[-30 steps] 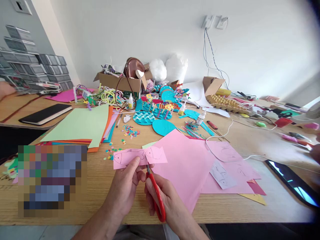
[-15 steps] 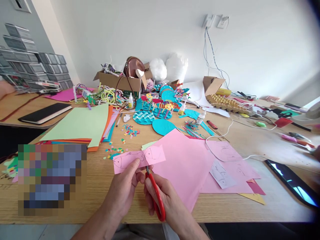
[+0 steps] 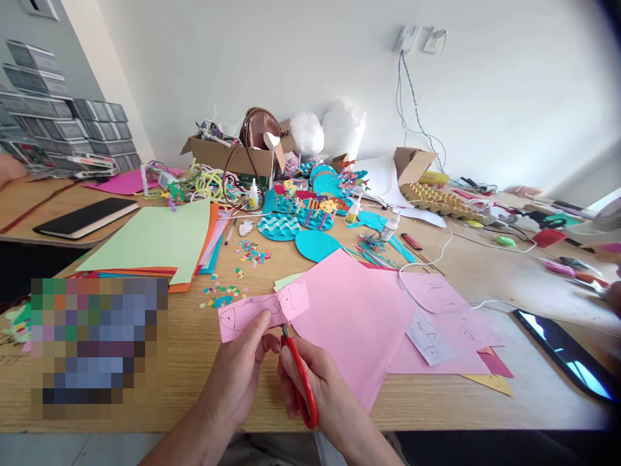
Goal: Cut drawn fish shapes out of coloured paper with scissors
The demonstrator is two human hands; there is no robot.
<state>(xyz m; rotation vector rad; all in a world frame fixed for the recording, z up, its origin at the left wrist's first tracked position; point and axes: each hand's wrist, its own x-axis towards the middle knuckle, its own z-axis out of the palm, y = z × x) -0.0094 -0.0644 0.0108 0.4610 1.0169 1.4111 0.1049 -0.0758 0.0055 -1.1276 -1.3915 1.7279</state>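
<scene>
Hands low in the view, close together over the near edge of the tabletop (image 3: pixel 194 395). My left hand (image 3: pixel 237 382) pinches a pink strip (image 3: pixel 252 314) between thumb and fingers and holds it raised just above the wood; two fish are drawn on it in pencil, one on each side of my thumb. My right hand (image 3: pixel 325 395) is closed round the red handles of the scissors (image 3: pixel 303 382), whose blades point up and meet the strip's lower edge between the two fish. The blades are mostly hidden, so I cannot tell how far apart they are.

As I judge it, this is a cut to part one fish from the other. It calls for keeping the strip taut and steering the blades along the pencil line.

Just to the right lies a large pink sheet (image 3: pixel 354 323), with smaller pink offcuts beyond it. Further back are a stack of coloured paper (image 3: pixel 155 243), scattered confetti (image 3: pixel 220 298), teal paper discs (image 3: pixel 279 226), a glue bottle (image 3: pixel 253 194) and an open cardboard box (image 3: pixel 218 155). A dark screen (image 3: pixel 563 349) lies at far right, a black notebook (image 3: pixel 85 219) at far left. Behind everything stands a plain white wall (image 3: pixel 291 65) with sockets (image 3: pixel 420 40) and hanging cables.
</scene>
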